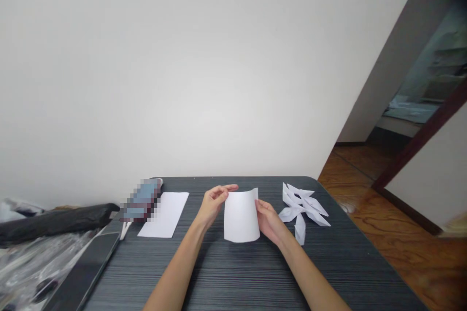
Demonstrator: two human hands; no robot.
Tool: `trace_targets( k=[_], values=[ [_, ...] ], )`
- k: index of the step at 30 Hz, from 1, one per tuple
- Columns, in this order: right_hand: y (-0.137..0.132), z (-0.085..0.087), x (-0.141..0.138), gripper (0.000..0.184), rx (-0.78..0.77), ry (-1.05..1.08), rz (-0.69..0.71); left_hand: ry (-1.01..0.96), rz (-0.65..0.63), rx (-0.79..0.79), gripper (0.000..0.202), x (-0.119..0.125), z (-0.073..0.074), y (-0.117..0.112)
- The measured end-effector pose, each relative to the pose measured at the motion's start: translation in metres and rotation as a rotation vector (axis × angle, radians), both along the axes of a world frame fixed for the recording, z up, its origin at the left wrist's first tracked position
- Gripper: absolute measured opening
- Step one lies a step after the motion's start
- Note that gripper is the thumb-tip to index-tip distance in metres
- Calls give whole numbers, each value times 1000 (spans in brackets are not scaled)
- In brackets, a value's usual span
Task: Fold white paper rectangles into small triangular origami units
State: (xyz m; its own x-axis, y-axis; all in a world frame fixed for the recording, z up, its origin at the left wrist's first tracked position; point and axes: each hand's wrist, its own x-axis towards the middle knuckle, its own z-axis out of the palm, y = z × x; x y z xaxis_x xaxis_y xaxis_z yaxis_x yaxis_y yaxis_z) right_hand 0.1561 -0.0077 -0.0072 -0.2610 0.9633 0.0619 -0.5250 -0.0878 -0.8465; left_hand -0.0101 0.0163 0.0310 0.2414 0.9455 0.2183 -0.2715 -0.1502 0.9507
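Note:
A white sheet of paper (241, 217) is held up above the dark table, slightly curved, between my two hands. My left hand (216, 200) pinches its upper left corner between thumb and fingers, with the index finger stretched along behind the top edge. On the other side, my right hand (269, 218) grips the right edge, thumb in front and the other fingers partly hidden behind the sheet. Just right of my right hand lies a group of folded white paper pieces (301, 206) with pointed ends, some overlapping.
More white paper (168, 216) lies flat on the table (233, 277) at the left. Beside it is a blurred-out object (141, 199) with a white cable. A dark flat panel (85, 272) runs along the left edge, near plastic-wrapped items (25, 262). A white wall (219, 82) stands behind.

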Motion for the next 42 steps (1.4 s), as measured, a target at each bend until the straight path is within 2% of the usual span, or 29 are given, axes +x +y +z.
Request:
trace_targets(
  k=[3,5,7,10,13,15,18,20,24,28,35,42],
  values=[
    [-7,1,-14,32,-49,-11,172,-57,-172,-79,24,10,-11,-8],
    [-11,-1,-23,31,-69,-30,195,-7,-205,-125,23,14,-18,-11],
    [-12,-5,-28,32,-74,-92,184,75,-131,-126,23,15,-24,-11],
    [-7,-9,-23,35,-26,-210,75,206,79,-22,22,12,-28,-8],
    [-1,-3,-7,40,134,-285,-146,365,240,130,19,8,-25,-7],
    [1,4,3,40,258,-343,-210,464,295,228,17,7,-24,-8],
    [0,11,12,24,403,-519,-167,559,316,343,15,9,-24,-13],
    [0,10,12,17,388,-574,-188,587,327,395,15,12,-26,-16],
    [-1,6,9,16,348,-568,-203,588,383,448,13,16,-28,-21],
    [-3,9,8,17,396,-545,-232,571,430,437,12,17,-30,-22],
    [-3,11,8,12,380,-530,-216,523,410,404,10,19,-29,-24],
    [0,6,10,10,372,-565,-362,456,340,255,19,21,-31,-23]
  ],
)
